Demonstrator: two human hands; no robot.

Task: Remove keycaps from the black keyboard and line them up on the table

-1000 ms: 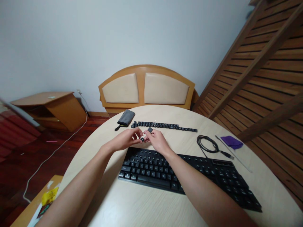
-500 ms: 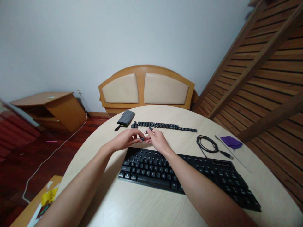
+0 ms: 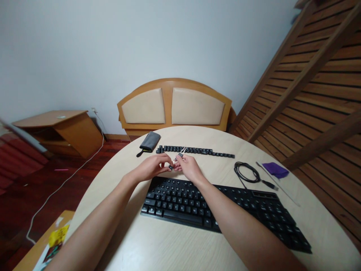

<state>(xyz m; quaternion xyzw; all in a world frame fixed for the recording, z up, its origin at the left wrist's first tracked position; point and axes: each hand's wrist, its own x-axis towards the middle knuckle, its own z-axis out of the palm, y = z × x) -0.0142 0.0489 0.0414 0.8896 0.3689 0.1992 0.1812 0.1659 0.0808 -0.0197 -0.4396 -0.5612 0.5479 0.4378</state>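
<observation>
Above the far edge of the black keyboard (image 3: pixel 183 218), my two hands meet. Between the fingertips of my left hand (image 3: pixel 152 165) is a small black keycap (image 3: pixel 170 167). My right hand (image 3: pixel 189 168) is closed on a keycap puller (image 3: pixel 181 154) with a dark grip and thin wire loops at both ends. One wire end points at the keycap; whether it touches is too small to tell. Loose black keycaps (image 3: pixel 197 150) lie in rows on the table just beyond my hands.
A grey pouch (image 3: pixel 150 141) lies at the back left of the round table (image 3: pixel 135 244). On the right are a coiled black cable (image 3: pixel 248 178), a thin rod-handled brush (image 3: pixel 278 184) and a purple cloth (image 3: pixel 275 170). A wooden headboard (image 3: pixel 168 101) stands behind.
The keycap puller has turned in my right hand, and its far wires now show more clearly. The keycap has shifted slightly in my left fingertips. The keyboard has not moved.
</observation>
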